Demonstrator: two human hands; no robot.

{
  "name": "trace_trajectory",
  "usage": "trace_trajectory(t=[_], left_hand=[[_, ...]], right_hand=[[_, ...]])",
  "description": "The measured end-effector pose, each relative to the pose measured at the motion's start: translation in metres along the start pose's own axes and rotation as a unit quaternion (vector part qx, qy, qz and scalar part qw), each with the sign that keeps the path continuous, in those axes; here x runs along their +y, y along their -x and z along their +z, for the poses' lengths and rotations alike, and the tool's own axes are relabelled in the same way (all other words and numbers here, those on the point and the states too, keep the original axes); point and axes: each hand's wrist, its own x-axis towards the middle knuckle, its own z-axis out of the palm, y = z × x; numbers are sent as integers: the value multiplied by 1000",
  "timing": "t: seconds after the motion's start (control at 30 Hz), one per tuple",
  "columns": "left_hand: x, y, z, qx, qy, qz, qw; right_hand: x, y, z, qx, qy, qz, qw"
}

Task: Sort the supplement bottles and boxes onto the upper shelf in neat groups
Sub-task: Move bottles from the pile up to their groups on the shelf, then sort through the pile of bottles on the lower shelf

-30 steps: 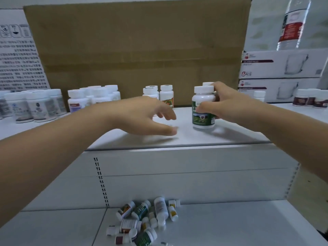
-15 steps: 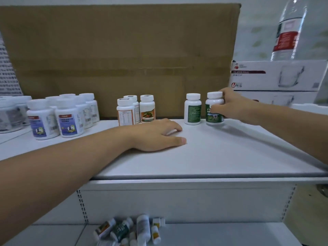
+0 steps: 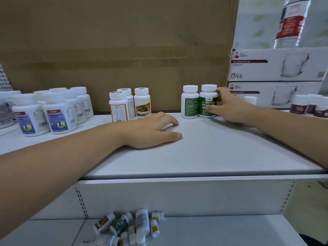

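While the left hand (image 3: pixel 150 130) is lying relaxed on the upper shelf (image 3: pixel 213 153), the right hand (image 3: pixel 232 107) is gripping a green-labelled supplement bottle (image 3: pixel 206 101) standing beside a matching bottle (image 3: pixel 190 103).

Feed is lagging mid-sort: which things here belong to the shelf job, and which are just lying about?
Job: green bottle, gripped by the right hand; second green bottle beside it; orange-label bottles; blue-label bottles; purple-label bottles; loose bottles on the lower shelf; upper shelf, left hand resting on it.
Lying about: cardboard box; glass mug boxes; water bottle.
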Motion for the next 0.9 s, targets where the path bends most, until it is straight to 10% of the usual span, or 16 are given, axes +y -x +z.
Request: trace_trajectory(t=[0.57,0.9], left_hand=[[-14,119,-56,55,-56,-42,996],[-55,286,-26,178,-49,3,983]], right_hand=[[-105,147,-4,-32,141,-13,989],[-159,275,76,116,148,-51,981]])
